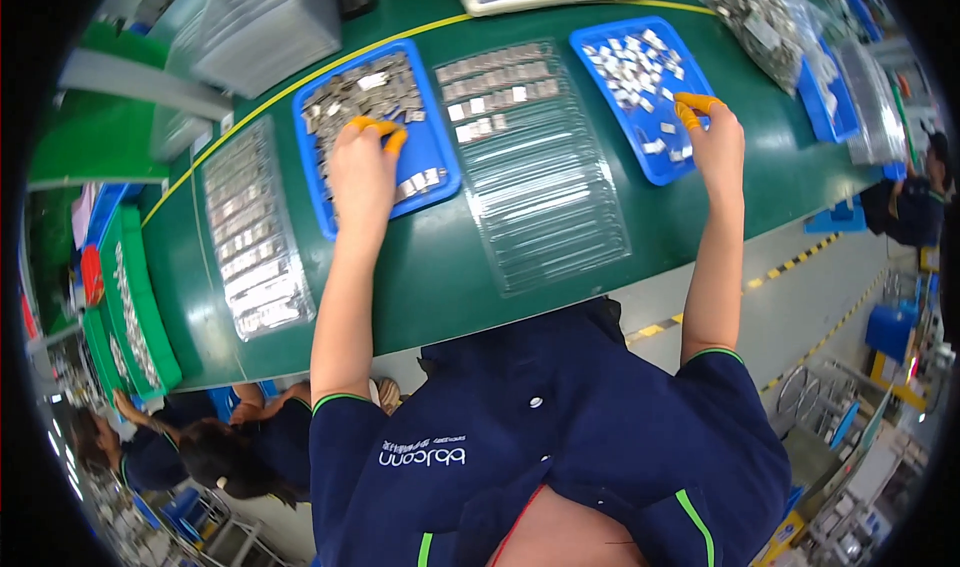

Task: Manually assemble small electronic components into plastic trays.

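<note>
1. A green counter [440, 277] seen from above, with a person's bare arms reaching forward.
2. The left hand [362, 172] rests in a blue tray [440, 167] heaped with small metal parts [365, 92], orange-capped fingertips [372, 127] pressed down among them; whether that grip holds a part cannot be told.
3. The right hand [715, 142] pinches at scattered parts in a second blue tray [600, 42].
4. Between both trays lies a clear slotted tray [545, 187], its far rows filled, within easy reach of both hands.

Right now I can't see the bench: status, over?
Left hand in left blue plastic tray, on small metal parts. Right hand at right blue tray. Nothing blocking.
</note>
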Tool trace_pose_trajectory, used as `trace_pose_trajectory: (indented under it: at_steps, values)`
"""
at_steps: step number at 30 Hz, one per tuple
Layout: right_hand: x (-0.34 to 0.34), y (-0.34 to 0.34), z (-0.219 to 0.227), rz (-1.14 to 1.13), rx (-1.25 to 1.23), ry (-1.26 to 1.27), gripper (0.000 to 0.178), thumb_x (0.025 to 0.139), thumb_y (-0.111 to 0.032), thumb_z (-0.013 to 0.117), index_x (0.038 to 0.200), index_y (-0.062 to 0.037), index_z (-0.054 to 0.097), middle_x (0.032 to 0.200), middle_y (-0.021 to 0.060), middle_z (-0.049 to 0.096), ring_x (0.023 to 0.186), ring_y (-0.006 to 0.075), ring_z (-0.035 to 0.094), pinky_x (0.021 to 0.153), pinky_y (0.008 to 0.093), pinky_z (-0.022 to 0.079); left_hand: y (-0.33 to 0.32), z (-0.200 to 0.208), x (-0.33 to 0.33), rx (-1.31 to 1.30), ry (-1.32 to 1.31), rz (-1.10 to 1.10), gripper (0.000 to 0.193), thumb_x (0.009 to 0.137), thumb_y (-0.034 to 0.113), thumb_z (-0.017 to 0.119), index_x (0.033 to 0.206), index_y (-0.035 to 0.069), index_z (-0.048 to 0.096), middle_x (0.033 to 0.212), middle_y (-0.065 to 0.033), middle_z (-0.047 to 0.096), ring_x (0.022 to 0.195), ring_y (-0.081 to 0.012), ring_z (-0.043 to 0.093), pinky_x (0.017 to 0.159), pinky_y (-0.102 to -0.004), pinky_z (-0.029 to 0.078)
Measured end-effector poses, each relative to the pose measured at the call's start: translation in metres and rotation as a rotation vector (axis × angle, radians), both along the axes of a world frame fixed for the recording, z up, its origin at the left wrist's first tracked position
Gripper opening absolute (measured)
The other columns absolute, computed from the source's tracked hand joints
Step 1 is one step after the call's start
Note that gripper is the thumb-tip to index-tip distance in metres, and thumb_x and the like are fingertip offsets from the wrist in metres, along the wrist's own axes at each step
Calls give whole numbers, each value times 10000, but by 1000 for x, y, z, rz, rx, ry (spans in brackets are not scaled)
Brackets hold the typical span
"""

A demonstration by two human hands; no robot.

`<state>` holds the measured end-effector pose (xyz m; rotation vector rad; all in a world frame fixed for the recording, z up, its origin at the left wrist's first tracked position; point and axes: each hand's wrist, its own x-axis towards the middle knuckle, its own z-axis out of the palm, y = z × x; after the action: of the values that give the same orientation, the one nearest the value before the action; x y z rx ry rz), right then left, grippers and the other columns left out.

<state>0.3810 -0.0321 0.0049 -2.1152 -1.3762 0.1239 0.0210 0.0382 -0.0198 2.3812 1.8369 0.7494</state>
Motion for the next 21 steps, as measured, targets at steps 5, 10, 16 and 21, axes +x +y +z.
trace_pose_trajectory:
  at_steps: [5,10,16,21]
  values:
    - [2,-17,9,85,-252,135,222,693,-110,702,884,-3,666,872,168,638,773,281,613,680,333,466,0,2,0,-153,-197,71,163,760,124,633,827,-23,648,821,-183,634,684,-301,624,644,-355,492]
    - [-4,-19,-7,156,-192,10,252,642,-117,737,857,-4,668,866,156,634,743,263,603,687,328,463,-13,8,-2,-483,-981,59,200,766,-38,623,957,-92,601,867,-122,648,779,-171,644,706,-238,518]
    - [0,-22,-8,130,-174,207,176,689,-41,701,851,1,649,772,108,647,713,172,600,660,262,455,-37,15,1,-537,-1186,47,239,775,-24,624,1007,-75,601,928,-125,641,823,-170,634,744,-233,499]
    - [-10,-17,1,23,79,251,163,717,-11,689,869,24,643,802,80,651,763,125,589,712,248,452,-55,19,5,-593,-1308,7,260,789,0,627,1036,-73,587,928,-145,637,817,-180,639,743,-249,511]
